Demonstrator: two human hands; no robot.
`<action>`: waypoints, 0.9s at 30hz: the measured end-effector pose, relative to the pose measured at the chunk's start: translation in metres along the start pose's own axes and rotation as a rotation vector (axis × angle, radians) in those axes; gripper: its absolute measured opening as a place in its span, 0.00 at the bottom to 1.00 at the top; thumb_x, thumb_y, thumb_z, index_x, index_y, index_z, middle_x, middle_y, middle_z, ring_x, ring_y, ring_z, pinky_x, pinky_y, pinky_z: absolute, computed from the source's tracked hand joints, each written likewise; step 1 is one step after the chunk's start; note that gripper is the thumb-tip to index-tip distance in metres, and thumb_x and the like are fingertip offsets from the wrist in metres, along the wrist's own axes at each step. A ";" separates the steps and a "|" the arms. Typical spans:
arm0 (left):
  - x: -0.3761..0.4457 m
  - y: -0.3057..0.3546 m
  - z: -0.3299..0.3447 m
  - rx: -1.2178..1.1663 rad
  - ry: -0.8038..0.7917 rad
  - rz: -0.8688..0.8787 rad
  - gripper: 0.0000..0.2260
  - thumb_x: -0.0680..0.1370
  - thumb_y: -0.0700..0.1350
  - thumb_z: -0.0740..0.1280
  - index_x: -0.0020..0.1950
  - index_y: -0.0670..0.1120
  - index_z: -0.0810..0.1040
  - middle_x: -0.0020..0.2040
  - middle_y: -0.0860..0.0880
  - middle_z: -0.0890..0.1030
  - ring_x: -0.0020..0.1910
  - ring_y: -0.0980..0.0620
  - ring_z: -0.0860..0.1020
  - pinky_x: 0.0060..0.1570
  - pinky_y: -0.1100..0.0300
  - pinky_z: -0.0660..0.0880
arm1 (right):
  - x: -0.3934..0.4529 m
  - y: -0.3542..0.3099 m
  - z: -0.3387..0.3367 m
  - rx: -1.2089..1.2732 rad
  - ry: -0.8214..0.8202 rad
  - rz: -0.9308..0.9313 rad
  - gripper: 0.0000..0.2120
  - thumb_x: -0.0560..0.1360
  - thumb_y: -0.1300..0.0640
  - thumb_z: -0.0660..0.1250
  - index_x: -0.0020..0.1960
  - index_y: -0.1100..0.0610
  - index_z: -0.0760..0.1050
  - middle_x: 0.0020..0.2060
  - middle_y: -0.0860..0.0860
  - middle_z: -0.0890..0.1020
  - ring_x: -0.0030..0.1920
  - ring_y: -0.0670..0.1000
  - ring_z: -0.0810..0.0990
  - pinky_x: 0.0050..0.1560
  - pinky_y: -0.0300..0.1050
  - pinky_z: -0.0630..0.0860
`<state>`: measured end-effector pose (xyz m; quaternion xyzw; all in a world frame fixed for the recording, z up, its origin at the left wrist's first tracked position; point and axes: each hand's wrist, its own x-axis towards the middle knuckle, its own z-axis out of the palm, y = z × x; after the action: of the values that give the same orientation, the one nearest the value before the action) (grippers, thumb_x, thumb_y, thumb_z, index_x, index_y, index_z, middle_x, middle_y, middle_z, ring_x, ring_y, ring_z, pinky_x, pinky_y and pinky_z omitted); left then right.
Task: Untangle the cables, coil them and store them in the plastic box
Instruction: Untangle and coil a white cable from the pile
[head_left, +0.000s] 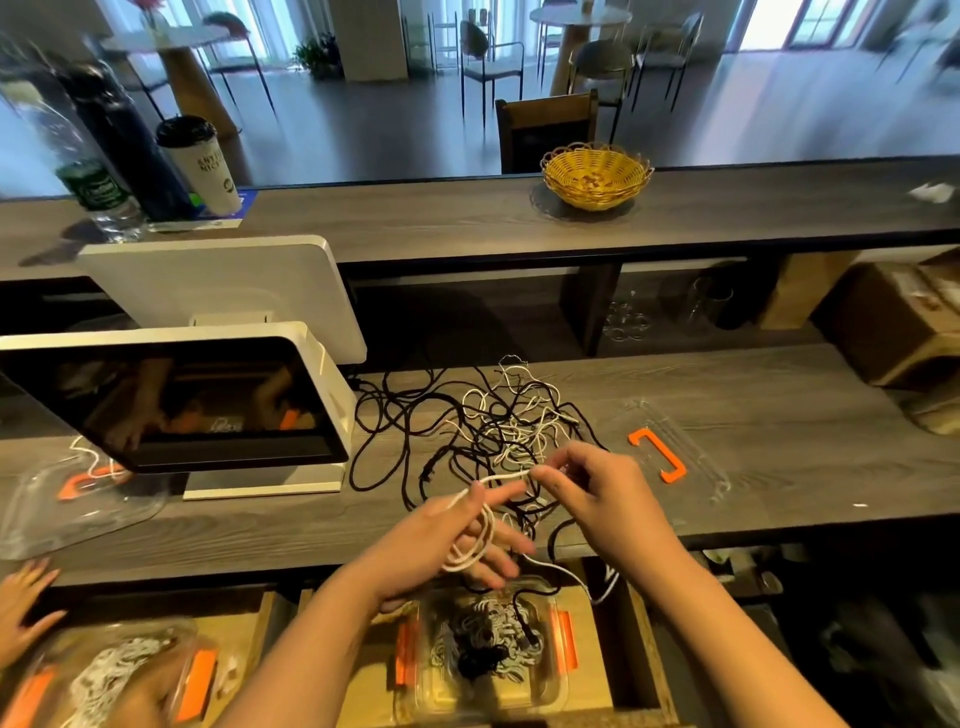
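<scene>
A tangle of black and white cables (493, 421) lies on the grey counter ahead of me. My left hand (457, 540) has a white cable (475, 545) looped in a coil around its spread fingers. My right hand (592, 488) pinches the same white cable at its fingertips, just right of my left index finger. Below my hands, a clear plastic box (556, 675) with orange clips sits in an open drawer and holds coiled black and white cables. A white strand hangs from the coil down toward the box.
The clear lid with an orange handle (657, 454) lies right of the tangle. A white point-of-sale screen (197, 405) stands at left. Another person's hand (23, 597) and a second box of cables (114, 670) are at lower left. A yellow basket (595, 176) sits on the upper shelf.
</scene>
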<state>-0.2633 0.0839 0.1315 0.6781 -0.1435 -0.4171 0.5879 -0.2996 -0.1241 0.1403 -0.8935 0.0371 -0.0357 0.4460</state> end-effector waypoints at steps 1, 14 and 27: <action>-0.001 0.001 0.002 -0.141 0.030 0.014 0.24 0.81 0.60 0.50 0.72 0.54 0.70 0.59 0.45 0.84 0.56 0.45 0.84 0.58 0.50 0.80 | -0.002 0.001 0.003 0.007 -0.028 0.014 0.07 0.78 0.49 0.68 0.43 0.49 0.80 0.29 0.47 0.77 0.30 0.42 0.72 0.31 0.36 0.68; 0.009 0.011 0.009 -0.878 0.521 0.416 0.25 0.84 0.61 0.49 0.69 0.49 0.75 0.36 0.49 0.75 0.33 0.54 0.74 0.39 0.60 0.72 | -0.033 -0.021 0.050 -0.087 -0.396 -0.002 0.10 0.83 0.47 0.60 0.47 0.48 0.78 0.34 0.45 0.78 0.33 0.40 0.72 0.35 0.38 0.67; 0.013 -0.007 0.023 -0.056 0.443 0.054 0.27 0.80 0.67 0.49 0.52 0.56 0.85 0.34 0.53 0.75 0.37 0.51 0.75 0.46 0.57 0.71 | -0.037 -0.046 0.034 -0.083 -0.340 -0.182 0.08 0.81 0.47 0.62 0.45 0.47 0.74 0.34 0.43 0.77 0.33 0.43 0.72 0.36 0.41 0.67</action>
<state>-0.2741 0.0614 0.1210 0.7325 -0.0175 -0.2457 0.6347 -0.3317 -0.0657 0.1558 -0.9040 -0.1184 0.0771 0.4035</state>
